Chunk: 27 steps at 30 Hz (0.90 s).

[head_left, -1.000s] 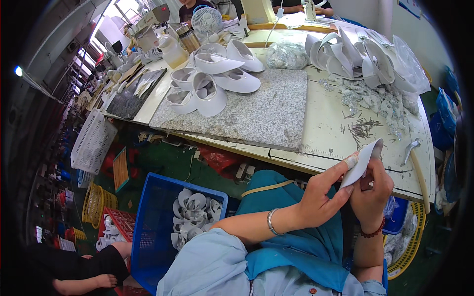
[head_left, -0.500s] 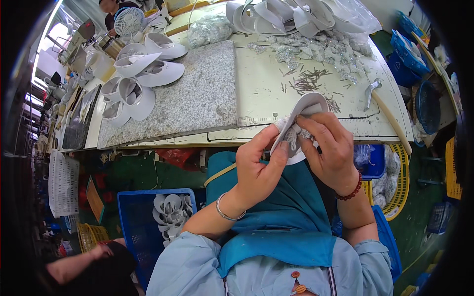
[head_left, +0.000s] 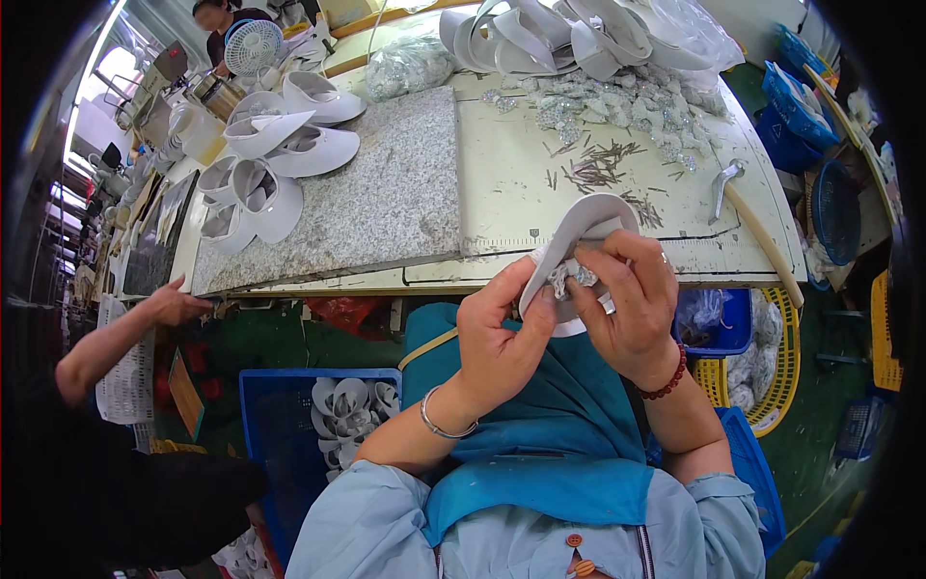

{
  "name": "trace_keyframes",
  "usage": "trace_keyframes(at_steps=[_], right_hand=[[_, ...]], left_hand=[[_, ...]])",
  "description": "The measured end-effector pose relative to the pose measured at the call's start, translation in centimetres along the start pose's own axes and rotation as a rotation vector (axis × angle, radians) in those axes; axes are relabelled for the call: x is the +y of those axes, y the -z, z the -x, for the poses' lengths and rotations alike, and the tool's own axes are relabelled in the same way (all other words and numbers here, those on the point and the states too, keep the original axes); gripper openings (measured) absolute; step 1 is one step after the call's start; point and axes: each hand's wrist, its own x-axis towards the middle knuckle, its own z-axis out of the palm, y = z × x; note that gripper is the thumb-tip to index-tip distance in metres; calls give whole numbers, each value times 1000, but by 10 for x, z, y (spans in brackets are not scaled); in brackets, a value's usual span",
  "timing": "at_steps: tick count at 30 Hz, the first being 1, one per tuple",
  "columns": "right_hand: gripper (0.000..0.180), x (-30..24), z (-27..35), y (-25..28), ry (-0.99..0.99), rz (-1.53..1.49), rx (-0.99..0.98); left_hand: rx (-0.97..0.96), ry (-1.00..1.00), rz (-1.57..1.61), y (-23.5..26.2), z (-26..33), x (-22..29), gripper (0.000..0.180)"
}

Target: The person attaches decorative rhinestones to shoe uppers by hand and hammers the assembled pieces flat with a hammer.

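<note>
A curved white shoe upper (head_left: pixel 590 214) is held up on edge just in front of the table's near edge. My left hand (head_left: pixel 500 328) closes round its left side, thumb on the inner face. My right hand (head_left: pixel 629 299) pinches a small whitish, sparkly trim piece (head_left: pixel 567 278) against the inside of the upper. The fingertips partly hide how the trim is fixed. Beyond my hands, several thin brown slivers (head_left: pixel 593 172) lie scattered on the table. A heap of similar sparkly trims (head_left: pixel 627 108) is farther back.
More white uppers stand on a speckled stone slab (head_left: pixel 410 183) at left and pile up at the back (head_left: pixel 521 39). A hammer (head_left: pixel 762 239) lies at right. Blue crates (head_left: pixel 258 410) and a yellow basket (head_left: pixel 793 386) sit below. A co-worker's hand (head_left: pixel 176 303) reaches the table's left corner.
The upper has tilted and shifted slightly toward me, and both my hands moved a little left with it. At left, a co-worker's arm has risen to the table corner.
</note>
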Motion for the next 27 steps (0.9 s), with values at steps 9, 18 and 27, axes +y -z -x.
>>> trace_keyframes(at_steps=[9,18,27], right_hand=[[38,6,10,-6,106,-89,127],[35,2,9,-1,30,-200,73],[30,3,9,-8,19,-256,124]], left_hand=[[-12,38,54,-3,2,8,27],[-26,-65,7,0,3,-2,30],[-8,-93,-65,-8,11,3,31]])
